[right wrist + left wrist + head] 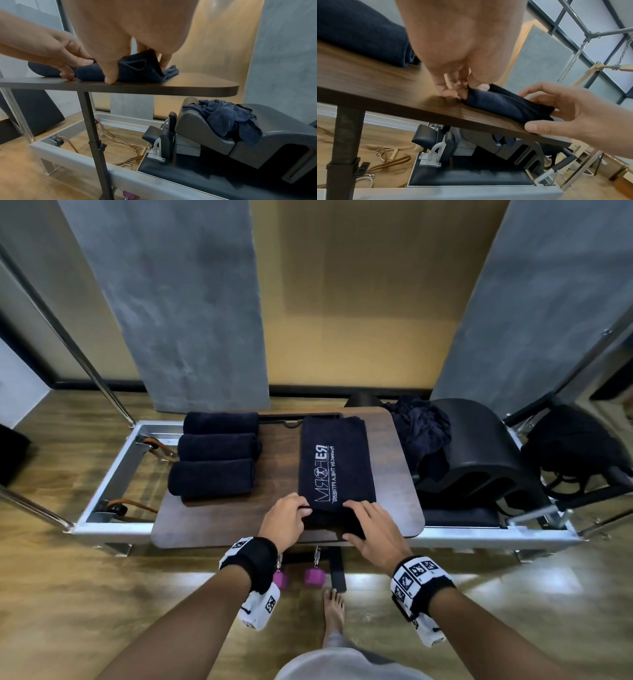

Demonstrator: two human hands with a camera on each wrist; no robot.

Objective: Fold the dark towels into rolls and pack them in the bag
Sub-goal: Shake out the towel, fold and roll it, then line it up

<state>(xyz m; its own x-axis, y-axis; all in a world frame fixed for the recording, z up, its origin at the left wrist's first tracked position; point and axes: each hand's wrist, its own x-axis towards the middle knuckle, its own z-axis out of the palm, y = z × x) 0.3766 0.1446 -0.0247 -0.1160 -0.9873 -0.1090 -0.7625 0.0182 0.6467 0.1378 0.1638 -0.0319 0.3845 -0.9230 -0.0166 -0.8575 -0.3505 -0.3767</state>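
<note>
A dark towel (337, 463) lies lengthwise down the middle of the table (394, 440), white lettering up, its near end turned over into the start of a roll close to the near edge. The left hand (286, 520) pinches the roll's left end between thumb and fingers; the right hand (371, 525) curls over its right end, thumb at the table's near edge. Bare wood shows in a strip to the right of the towel as far as the right edge, and in a thin band along the near edge. Three rolls (217, 455) fill the left side, side by side, the nearest just left of the left hand. Beyond the right edge, lower down, crumpled towels (419, 429) sit heaped on a black arc (479, 453); a black bag (575, 446) lies further right. A metal frame (113, 474) runs beneath the table, and purple dumbbells (313, 576) stand on the floor below the near edge
</note>
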